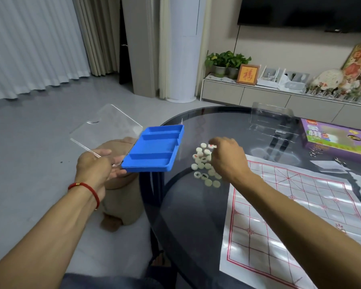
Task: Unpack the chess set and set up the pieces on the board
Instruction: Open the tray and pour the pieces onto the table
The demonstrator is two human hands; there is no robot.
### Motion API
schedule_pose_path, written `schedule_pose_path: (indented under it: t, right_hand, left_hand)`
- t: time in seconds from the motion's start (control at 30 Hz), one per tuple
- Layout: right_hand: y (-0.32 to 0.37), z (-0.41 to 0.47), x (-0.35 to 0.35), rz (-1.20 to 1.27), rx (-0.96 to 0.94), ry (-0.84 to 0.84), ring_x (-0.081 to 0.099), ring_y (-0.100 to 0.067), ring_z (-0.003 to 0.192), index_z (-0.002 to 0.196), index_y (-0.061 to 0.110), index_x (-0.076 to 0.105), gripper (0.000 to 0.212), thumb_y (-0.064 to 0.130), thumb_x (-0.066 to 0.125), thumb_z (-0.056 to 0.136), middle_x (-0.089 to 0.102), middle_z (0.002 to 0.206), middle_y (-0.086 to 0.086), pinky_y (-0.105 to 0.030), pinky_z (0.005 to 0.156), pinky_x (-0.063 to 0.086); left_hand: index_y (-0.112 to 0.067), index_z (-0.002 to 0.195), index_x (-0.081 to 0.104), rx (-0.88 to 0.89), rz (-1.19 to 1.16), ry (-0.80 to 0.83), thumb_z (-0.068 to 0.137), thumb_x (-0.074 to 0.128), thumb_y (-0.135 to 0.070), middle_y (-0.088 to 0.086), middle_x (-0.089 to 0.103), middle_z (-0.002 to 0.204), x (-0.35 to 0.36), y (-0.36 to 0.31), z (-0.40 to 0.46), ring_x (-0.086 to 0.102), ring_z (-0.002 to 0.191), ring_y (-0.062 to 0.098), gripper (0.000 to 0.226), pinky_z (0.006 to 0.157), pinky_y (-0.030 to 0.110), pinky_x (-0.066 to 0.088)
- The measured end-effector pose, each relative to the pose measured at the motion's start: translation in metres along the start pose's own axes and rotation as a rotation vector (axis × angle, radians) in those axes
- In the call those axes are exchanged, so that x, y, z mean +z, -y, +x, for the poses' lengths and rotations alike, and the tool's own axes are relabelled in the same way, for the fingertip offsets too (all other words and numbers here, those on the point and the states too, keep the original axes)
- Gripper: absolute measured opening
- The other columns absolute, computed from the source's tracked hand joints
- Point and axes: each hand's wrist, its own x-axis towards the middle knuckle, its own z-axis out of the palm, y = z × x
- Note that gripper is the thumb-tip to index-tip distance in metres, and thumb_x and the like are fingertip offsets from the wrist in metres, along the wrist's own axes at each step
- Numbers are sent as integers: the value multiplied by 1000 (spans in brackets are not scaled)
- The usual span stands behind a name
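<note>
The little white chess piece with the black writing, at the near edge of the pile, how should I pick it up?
Pinch that round piece by its curved rim, thumb on one side and finger on the other, coming straight down from above. It lies flat on the glass table as a low disc, so there is nothing to hook underneath. Its near side is open; other pieces crowd behind it.

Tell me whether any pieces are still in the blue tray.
No. The blue tray in the left hand shows bare compartments; the pieces lie heaped on the glass table.
</note>
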Motion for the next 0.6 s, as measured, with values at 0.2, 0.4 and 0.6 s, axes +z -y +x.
schedule_pose_path:
  t: [0.2,0.4,0.6]
  right_hand:
    - [-35,-16,-22,267,92,28,68,-30,101,118,14,69,29,21,44,103,73,115,-9,-46,89,56]
    - [-10,-57,-52,1304,342,367,73,-31,98,131,16,57,39,42,46,104,70,119,-13,-42,73,61]
    - [-46,-75,-82,1695,464,202,73,-31,102,128,16,57,25,20,44,106,75,116,-5,-47,72,62]
  left_hand:
    - [-3,120,51,38,-48,54,95,54,9,14,69,90,25,-2,-19,71,72,24,28,55,26,61]
    - [-13,108,55,176,-9,268,92,64,5,18,71,96,75,-1,-58,72,66,15,26,58,29,61]
    - [-55,138,46,462,178,653,102,56,-21,-7,72,118,111,8,-89,71,103,10,50,80,30,59]
